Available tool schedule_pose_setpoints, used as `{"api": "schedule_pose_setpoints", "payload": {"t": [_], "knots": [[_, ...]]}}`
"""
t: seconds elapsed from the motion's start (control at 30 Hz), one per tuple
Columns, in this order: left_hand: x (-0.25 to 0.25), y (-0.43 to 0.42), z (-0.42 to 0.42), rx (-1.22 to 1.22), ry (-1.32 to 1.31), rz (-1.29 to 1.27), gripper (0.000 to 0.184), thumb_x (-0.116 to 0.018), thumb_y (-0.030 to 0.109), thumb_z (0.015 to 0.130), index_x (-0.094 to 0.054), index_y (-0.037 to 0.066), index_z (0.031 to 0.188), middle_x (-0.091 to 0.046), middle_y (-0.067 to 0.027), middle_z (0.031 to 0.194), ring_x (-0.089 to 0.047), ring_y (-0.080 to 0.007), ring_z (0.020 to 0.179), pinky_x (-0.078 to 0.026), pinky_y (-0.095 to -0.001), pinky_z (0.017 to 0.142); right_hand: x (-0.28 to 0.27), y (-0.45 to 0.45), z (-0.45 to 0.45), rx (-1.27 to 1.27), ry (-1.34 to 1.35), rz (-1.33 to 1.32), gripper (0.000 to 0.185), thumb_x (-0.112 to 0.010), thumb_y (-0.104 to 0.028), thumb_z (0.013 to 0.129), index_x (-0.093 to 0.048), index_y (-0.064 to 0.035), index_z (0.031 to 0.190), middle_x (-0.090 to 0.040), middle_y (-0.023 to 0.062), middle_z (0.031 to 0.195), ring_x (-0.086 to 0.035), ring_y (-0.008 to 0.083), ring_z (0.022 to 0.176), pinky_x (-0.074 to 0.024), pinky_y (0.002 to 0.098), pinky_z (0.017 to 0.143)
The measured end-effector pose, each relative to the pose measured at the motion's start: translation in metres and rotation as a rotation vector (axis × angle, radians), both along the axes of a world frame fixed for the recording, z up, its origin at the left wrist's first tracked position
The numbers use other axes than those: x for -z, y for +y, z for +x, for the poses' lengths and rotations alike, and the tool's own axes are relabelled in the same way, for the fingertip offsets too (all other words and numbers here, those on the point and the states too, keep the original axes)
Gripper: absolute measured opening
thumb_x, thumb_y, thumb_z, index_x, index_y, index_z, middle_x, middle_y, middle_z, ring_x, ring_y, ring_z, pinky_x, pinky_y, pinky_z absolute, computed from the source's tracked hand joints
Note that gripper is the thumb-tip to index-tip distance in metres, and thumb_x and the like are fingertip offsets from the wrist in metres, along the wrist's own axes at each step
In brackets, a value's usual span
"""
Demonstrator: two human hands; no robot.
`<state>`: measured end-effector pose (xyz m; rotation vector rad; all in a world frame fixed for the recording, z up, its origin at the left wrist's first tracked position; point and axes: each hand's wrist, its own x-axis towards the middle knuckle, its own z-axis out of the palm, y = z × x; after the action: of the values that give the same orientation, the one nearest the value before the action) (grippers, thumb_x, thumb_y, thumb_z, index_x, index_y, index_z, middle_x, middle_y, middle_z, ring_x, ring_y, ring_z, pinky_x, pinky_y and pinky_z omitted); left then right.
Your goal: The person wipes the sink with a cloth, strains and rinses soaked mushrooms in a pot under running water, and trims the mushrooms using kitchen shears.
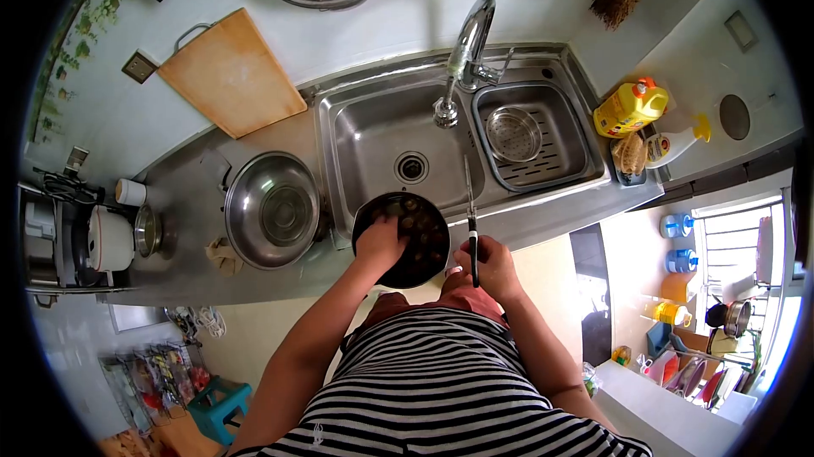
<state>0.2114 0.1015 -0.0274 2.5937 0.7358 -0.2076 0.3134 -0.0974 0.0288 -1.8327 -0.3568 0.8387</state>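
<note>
A dark round bowl (428,262) with several small brownish round pieces in it stands at the front edge of the left sink basin. My left hand (381,245) reaches down into this bowl. Its fingertips are hidden among the contents, so whether they hold a piece cannot be made out. To the right of the bowl, my right hand (496,269) is closed around the black handle of a knife (471,224). The thin blade points away from me, over the divider between the two basins.
Behind the bowl lies the steel sink (365,147) with a tall faucet (466,46). A drain basket (551,156) holds a round strainer (514,134). Leftward are a large metal basin (246,211) and a leaning cutting board (233,75). Yellow detergent (627,109) and a spray bottle (674,147) stand right.
</note>
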Motion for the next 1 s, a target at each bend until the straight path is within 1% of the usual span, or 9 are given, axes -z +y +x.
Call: {"api": "schedule_pose_setpoints", "payload": {"t": [0.33,0.43,0.5,0.53,0.63,0.73,0.77,0.87,1.0], "knots": [[0.037,0.007,0.013,-0.078,-0.138,-0.055,0.033,-0.064,0.024,0.080,-0.058,0.001,0.103,-0.061,-0.0205,0.106,-0.061,-0.0398,0.089,-0.049,-0.0452,0.080,0.009,-0.009,-0.006,-0.036,-0.170,-0.050,0.033,-0.073,-0.028,0.077,-0.061,0.0026,0.081,-0.057,0.0095,0.060,-0.051,0.0165,0.054,-0.0446,0.0312,0.056],[0.035,0.010,0.008,-0.157,-0.194,-0.288,0.031,-0.068,0.022,0.077,-0.061,0.001,0.099,-0.065,-0.0167,0.094,-0.063,-0.0359,0.084,-0.050,-0.0409,0.076,0.008,-0.011,-0.007,-0.094,-0.194,-0.122,0.034,-0.074,-0.028,0.076,-0.060,0.0026,0.081,-0.056,0.0106,0.060,-0.049,0.0175,0.054,-0.0442,0.0314,0.056],[0.028,0.008,0.001,-0.267,-0.334,-0.543,0.027,-0.071,0.017,0.078,-0.062,0.000,0.097,-0.067,-0.0089,0.082,-0.064,-0.0232,0.077,-0.050,-0.0318,0.070,0.001,-0.010,-0.007,-0.146,-0.192,-0.149,0.029,-0.073,-0.023,0.076,-0.062,0.0029,0.083,-0.060,0.0099,0.065,-0.053,0.0148,0.058,-0.0458,0.0298,0.058],[0.016,0.006,-0.002,-0.267,-0.333,-0.542,0.027,-0.071,0.017,0.078,-0.062,0.000,0.097,-0.067,-0.0089,0.082,-0.064,-0.0232,0.077,-0.050,-0.0318,0.070,-0.001,-0.008,-0.006,-0.195,-0.190,-0.179,0.025,-0.073,-0.018,0.077,-0.063,0.0031,0.085,-0.063,0.0092,0.069,-0.057,0.0121,0.062,-0.0473,0.0282,0.061],[-0.023,-0.001,-0.014,-0.463,-0.471,-1.088,0.021,-0.066,0.009,0.084,-0.062,0.000,0.103,-0.062,0.0021,0.080,-0.051,-0.0043,0.067,-0.042,-0.0202,0.057,-0.002,0.002,-0.008,-0.163,-0.204,-0.124,0.026,-0.074,-0.017,0.075,-0.063,0.0019,0.089,-0.065,0.0087,0.072,-0.057,0.0122,0.063,-0.0479,0.0277,0.062],[-0.032,-0.004,-0.022,-0.502,-0.527,-1.198,0.023,-0.067,0.011,0.084,-0.061,0.001,0.104,-0.061,0.0017,0.079,-0.050,-0.0043,0.065,-0.040,-0.0202,0.055,-0.008,0.025,-0.008,-0.107,-0.226,0.051,0.029,-0.075,-0.017,0.074,-0.062,0.0013,0.092,-0.066,0.0071,0.075,-0.059,0.0123,0.065,-0.0488,0.0274,0.064],[-0.035,-0.005,-0.024,-0.507,-0.532,-1.197,0.023,-0.067,0.011,0.084,-0.061,0.001,0.104,-0.061,0.0017,0.079,-0.050,-0.0043,0.065,-0.040,-0.0202,0.055,-0.014,0.032,-0.008,-0.096,-0.201,0.095,0.031,-0.075,-0.018,0.075,-0.062,0.0016,0.095,-0.066,0.0120,0.077,-0.062,0.0226,0.067,-0.0494,0.0325,0.067],[-0.049,-0.008,-0.027,-0.428,-0.532,-1.176,0.021,-0.065,0.010,0.086,-0.060,-0.001,0.103,-0.059,-0.0004,0.078,-0.051,-0.0062,0.065,-0.040,-0.0200,0.055,-0.019,0.049,-0.006,-0.113,-0.227,0.134,0.031,-0.075,-0.017,0.075,-0.062,0.0018,0.096,-0.066,0.0115,0.076,-0.063,0.0195,0.069,-0.0497,0.0321,0.068],[-0.073,-0.012,-0.032,-0.379,-0.625,-1.192,0.018,-0.063,0.012,0.089,-0.060,-0.002,0.101,-0.058,-0.0008,0.077,-0.051,-0.0070,0.066,-0.041,-0.0206,0.058,-0.024,0.056,-0.005,-0.096,0.314,0.355,0.029,-0.070,-0.011,0.081,-0.058,0.0046,0.101,-0.064,0.0082,0.083,-0.062,0.0129,0.070,-0.0503,0.0260,0.066]]}}
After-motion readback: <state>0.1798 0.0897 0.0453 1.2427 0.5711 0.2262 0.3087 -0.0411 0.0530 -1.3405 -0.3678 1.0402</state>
